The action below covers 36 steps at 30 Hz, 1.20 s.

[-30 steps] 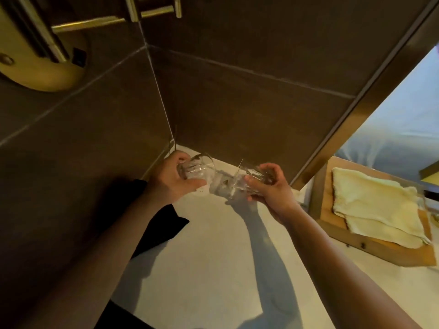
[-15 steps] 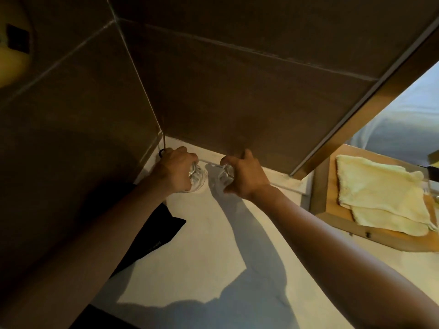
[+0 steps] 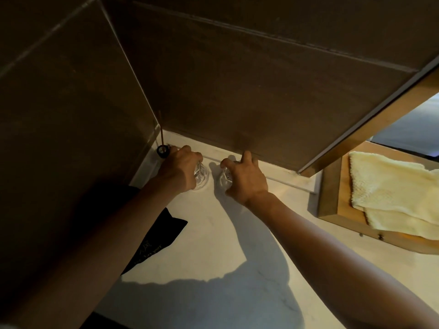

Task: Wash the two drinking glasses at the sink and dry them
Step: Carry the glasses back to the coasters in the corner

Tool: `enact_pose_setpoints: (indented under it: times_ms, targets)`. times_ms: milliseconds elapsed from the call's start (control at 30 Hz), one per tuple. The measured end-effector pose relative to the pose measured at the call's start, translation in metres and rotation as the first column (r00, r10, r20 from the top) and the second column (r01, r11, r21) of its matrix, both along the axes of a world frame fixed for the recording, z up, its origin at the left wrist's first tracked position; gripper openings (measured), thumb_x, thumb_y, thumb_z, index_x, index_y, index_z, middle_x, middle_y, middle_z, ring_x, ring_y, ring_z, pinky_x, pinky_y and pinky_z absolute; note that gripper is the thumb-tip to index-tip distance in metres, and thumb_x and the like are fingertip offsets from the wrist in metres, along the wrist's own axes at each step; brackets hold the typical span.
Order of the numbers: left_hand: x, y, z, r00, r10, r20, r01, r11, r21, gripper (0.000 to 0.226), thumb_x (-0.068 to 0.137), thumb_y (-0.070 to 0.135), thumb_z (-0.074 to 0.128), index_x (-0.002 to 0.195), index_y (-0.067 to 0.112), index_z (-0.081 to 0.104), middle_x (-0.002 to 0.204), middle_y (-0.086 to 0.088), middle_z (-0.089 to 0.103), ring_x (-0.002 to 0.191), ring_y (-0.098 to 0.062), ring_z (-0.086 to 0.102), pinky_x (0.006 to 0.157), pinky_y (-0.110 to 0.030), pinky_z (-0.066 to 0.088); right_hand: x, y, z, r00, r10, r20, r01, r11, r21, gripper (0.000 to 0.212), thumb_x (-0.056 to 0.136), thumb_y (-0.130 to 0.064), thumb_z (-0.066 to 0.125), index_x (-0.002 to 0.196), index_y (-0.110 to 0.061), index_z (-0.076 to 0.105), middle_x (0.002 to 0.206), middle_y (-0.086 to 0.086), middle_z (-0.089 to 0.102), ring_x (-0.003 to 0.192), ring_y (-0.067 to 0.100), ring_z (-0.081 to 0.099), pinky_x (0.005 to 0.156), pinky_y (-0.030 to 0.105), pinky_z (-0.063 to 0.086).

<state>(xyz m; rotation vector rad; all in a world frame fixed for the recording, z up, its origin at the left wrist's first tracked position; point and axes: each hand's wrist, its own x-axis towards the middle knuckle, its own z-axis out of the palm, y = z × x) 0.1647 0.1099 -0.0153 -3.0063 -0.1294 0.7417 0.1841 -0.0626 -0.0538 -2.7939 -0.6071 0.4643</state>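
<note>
The left hand curls round the left glass, the right hand round the right glass, both near the far wall on the tabletop. Bases should stay flat and apart, without clinking.

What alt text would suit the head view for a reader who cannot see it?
The left hand grips the left glass and the right hand grips the right glass, both on a pale counter against a dark tiled wall. A yellow towel lies on a wooden tray at right; a black cloth lies at left.
</note>
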Motion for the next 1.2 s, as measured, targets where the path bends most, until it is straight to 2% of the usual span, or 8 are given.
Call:
enact_pose_setpoints:
  times_ms: [333,600,733,1000,1200]
  targets:
    - [0.003,0.001,-0.018,1.000,0.003,0.012,-0.002,0.998,-0.058,0.071,0.079,0.028,0.081,0.141,0.027,0.046,0.138,-0.007,0.047,0.126,-0.032,0.041,0.104,-0.035,0.041,-0.006,0.005,-0.018,0.998,-0.059,0.024,0.059,0.998,0.003,0.077,0.075,-0.033,0.085,0.137,-0.039,0.041,0.140,0.011,0.035,0.128,0.036,0.037,0.086,0.045,0.057]
    - [0.008,0.000,-0.026,0.996,-0.027,0.086,0.033,0.997,-0.071,0.071,0.076,0.021,0.083,0.139,0.026,0.049,0.135,-0.005,0.051,0.122,-0.029,0.042,0.099,-0.035,0.044,-0.007,0.009,-0.025,0.988,-0.154,0.010,0.153,0.987,0.055,0.077,0.077,-0.024,0.084,0.139,-0.039,0.040,0.141,0.012,0.033,0.129,0.038,0.036,0.085,0.044,0.057]
    - [0.010,-0.002,-0.024,0.993,-0.033,0.116,0.044,0.995,-0.093,0.067,0.079,0.008,0.076,0.138,0.026,0.050,0.135,-0.004,0.050,0.125,-0.029,0.038,0.101,-0.036,0.044,-0.010,0.015,-0.023,0.975,-0.222,0.004,0.221,0.973,0.061,0.075,0.080,-0.020,0.082,0.139,-0.039,0.039,0.142,0.012,0.031,0.130,0.039,0.034,0.086,0.045,0.057]
    - [0.009,-0.007,-0.013,0.981,-0.109,0.161,0.124,0.988,-0.088,0.062,0.083,-0.001,0.067,0.138,0.021,0.049,0.138,-0.006,0.048,0.129,-0.029,0.037,0.103,-0.037,0.043,-0.018,0.019,-0.017,0.951,-0.310,-0.014,0.309,0.946,0.100,0.072,0.085,-0.015,0.075,0.142,-0.037,0.037,0.145,0.014,0.027,0.132,0.040,0.031,0.090,0.044,0.055]
    - [0.001,-0.006,-0.010,0.976,-0.136,0.172,0.155,0.983,-0.099,0.060,0.081,-0.003,0.067,0.133,0.024,0.052,0.134,-0.007,0.046,0.127,-0.029,0.037,0.100,-0.037,0.043,-0.019,0.012,-0.017,0.953,-0.298,-0.055,0.303,0.945,0.121,0.096,0.082,-0.021,0.080,0.153,-0.040,0.019,0.149,0.014,0.025,0.136,0.041,0.029,0.097,0.047,0.051]
